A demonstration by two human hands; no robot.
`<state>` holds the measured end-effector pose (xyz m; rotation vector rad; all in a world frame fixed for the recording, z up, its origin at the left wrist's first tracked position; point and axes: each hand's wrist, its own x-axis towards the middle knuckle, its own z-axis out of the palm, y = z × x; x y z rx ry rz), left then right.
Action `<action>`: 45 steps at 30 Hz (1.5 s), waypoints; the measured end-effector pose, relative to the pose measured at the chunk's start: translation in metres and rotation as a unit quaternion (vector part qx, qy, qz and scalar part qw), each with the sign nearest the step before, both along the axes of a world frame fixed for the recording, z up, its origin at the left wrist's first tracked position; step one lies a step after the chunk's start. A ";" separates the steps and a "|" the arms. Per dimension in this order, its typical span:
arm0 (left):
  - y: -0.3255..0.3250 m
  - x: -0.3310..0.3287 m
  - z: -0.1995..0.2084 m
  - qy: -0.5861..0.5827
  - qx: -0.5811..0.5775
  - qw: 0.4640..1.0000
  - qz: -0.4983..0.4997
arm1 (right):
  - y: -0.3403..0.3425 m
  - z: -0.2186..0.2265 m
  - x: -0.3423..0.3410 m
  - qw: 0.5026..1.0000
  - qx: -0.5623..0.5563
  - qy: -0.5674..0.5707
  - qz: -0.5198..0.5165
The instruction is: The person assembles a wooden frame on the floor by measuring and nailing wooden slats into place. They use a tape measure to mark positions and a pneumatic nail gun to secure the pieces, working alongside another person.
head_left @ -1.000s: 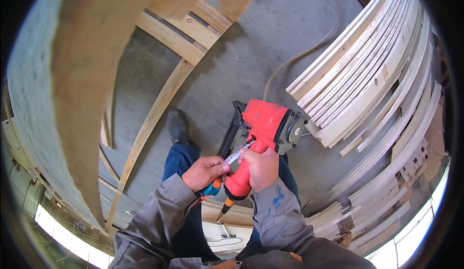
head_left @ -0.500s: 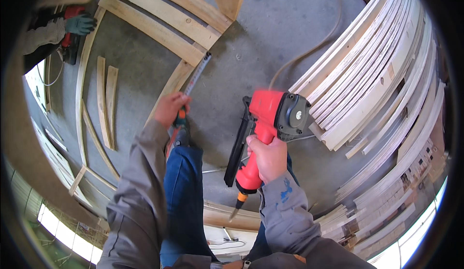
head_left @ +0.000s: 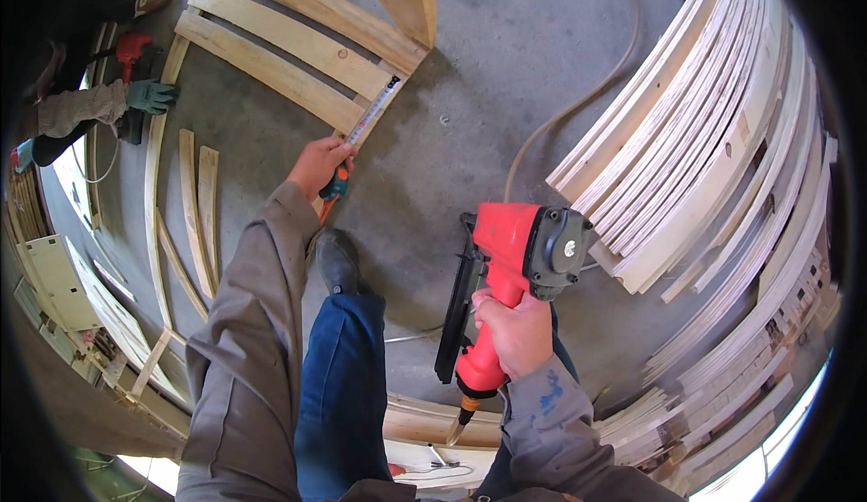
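My left hand [head_left: 320, 166] is closed round a tape measure [head_left: 335, 184] with a green and orange case. Its blade [head_left: 373, 112] is pulled out and lies along the ends of the wooden slats [head_left: 289, 32] of a pallet-like frame. In my right hand [head_left: 517, 330] is a red pneumatic nail gun [head_left: 504, 249] with a black magazine, held by its grip. An air hose fitting hangs from the grip's lower end. The slats lie across side boards on the floor with gaps between them.
A big stack of wooden boards [head_left: 686, 159] fills the right side. An air hose [head_left: 578, 100] crosses the concrete floor. Loose strips [head_left: 194, 204] lie at left. At upper left a co-worker's gloved hand [head_left: 151, 97] is beside another red tool [head_left: 133, 48].
My left hand has moved forward with the tape measure, and its blade now lies along the slat ends. The nail gun has shifted slightly lower in view.
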<state>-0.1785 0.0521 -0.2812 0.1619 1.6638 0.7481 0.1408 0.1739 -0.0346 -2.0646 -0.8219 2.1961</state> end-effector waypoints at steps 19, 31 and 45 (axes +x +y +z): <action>-0.001 0.005 -0.023 0.022 -0.027 0.998 0.049 | 0.001 -0.009 0.008 1.000 0.013 -0.025 0.008; 0.001 -0.015 -0.028 0.052 -0.031 0.998 0.032 | -0.006 -0.013 0.014 0.997 0.028 -0.054 0.041; -0.005 -0.023 -0.036 0.048 -0.019 0.998 0.040 | -0.016 -0.016 0.009 0.997 0.041 -0.042 0.054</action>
